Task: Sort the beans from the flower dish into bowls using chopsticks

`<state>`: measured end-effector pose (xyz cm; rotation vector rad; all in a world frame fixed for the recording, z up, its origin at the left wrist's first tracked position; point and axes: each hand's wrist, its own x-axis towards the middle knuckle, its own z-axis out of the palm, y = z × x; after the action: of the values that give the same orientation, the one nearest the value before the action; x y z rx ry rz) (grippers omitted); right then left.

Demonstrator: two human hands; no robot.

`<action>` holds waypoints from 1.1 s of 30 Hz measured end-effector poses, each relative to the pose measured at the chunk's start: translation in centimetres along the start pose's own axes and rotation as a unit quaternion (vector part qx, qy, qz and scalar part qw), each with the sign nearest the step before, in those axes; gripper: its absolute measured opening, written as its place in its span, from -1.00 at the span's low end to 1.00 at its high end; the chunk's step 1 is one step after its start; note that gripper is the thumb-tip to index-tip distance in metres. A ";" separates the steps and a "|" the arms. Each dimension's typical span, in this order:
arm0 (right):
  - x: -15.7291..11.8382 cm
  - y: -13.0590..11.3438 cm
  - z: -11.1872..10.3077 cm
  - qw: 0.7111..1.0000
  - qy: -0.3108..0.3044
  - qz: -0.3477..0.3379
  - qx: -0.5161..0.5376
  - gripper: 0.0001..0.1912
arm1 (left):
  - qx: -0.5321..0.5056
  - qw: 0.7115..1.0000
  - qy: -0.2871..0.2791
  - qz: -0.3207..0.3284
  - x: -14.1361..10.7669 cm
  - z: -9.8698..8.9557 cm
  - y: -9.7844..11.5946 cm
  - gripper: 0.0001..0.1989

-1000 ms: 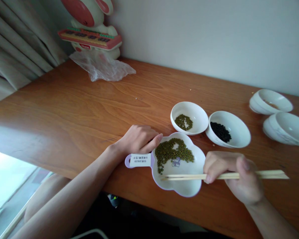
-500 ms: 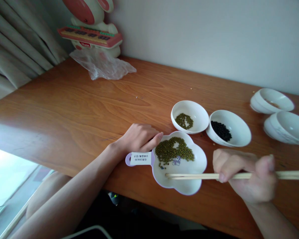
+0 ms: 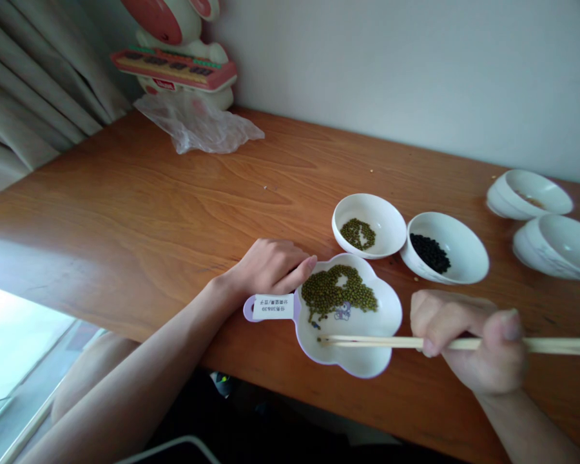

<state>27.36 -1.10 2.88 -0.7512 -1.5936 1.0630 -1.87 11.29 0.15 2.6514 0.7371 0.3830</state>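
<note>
My right hand (image 3: pixel 468 338) is closed around a pair of wooden chopsticks (image 3: pixel 377 341). Their tips are inside a white flower-shaped dish (image 3: pixel 367 361) with a purple rim and a labelled handle, with a single mung bean (image 3: pixel 319 339) right at the tips. Green mung beans (image 3: pixel 338 290) are heaped toward the far side of that dish, around a small printed figure. My left hand (image 3: pixel 275 265) grips the dish's left rim by the handle, thumb at the edge; its other fingers are curled and partly hidden.
Behind the dish stand a white bowl (image 3: pixel 389 235) with mung beans and another white bowl (image 3: pixel 468 248) with black beans. Two more bowls stand at the right, one (image 3: pixel 500 196) with pale contents. A plastic bag (image 3: pixel 203 129) and a toy keyboard (image 3: pixel 174 67) are far left.
The chopstick tips have shifted slightly left in the dish, the small bean moving with them. My right hand has moved a little left; my left hand stays put.
</note>
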 end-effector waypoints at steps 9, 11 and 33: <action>-0.4 0.3 1.0 0.997 0.078 0.016 -0.026 -0.24 | -0.001 1.000 0.001 0.000 0.0 0.0 0.0 -0.55; -0.3 0.3 0.7 0.995 0.095 0.004 -0.033 -0.24 | -0.001 1.000 0.002 -0.001 0.0 0.1 0.0 -0.55; -0.6 0.2 2.0 0.999 0.041 -0.014 -0.025 -0.30 | 0.021 1.000 0.010 0.013 0.0 0.1 -0.1 -0.54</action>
<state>25.60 -2.08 2.36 -0.7953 -1.5608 0.9626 -1.88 11.38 0.04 2.7033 0.7245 0.4060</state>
